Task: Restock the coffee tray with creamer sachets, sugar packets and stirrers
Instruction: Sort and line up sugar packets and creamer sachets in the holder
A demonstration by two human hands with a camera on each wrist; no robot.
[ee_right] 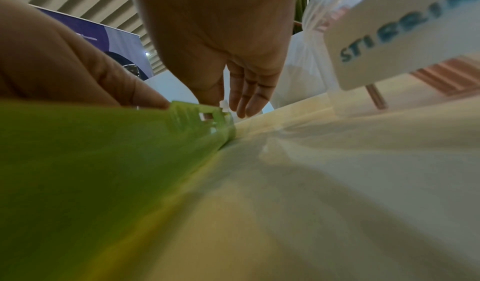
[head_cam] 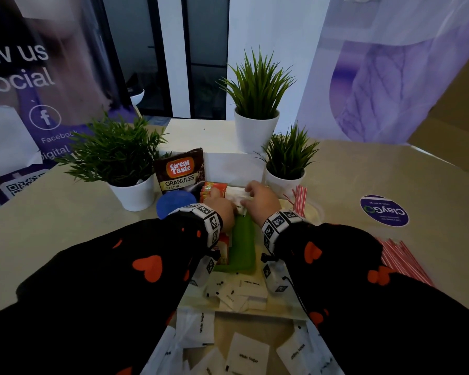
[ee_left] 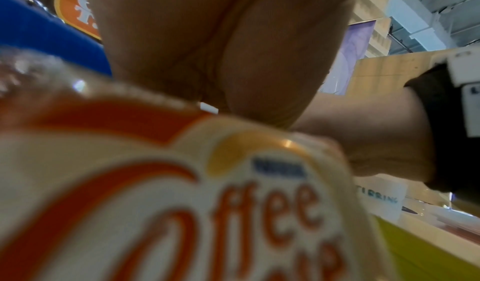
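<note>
The head view is dim and cool-toned, with soft, even light and only faint shadows on the beige table [head_cam: 65, 239]. Its edges bend strongly: straight lines bow at the upper left and upper right, and the dark sleeves [head_cam: 106, 293] swell across the lower corners. The left wrist view is heavily out of focus; the sachet [ee_left: 155, 203] filling its lower half is smeared, with a small glare spot near the centre. The right wrist view blurs in the lower half, sharper towards the top.
</note>
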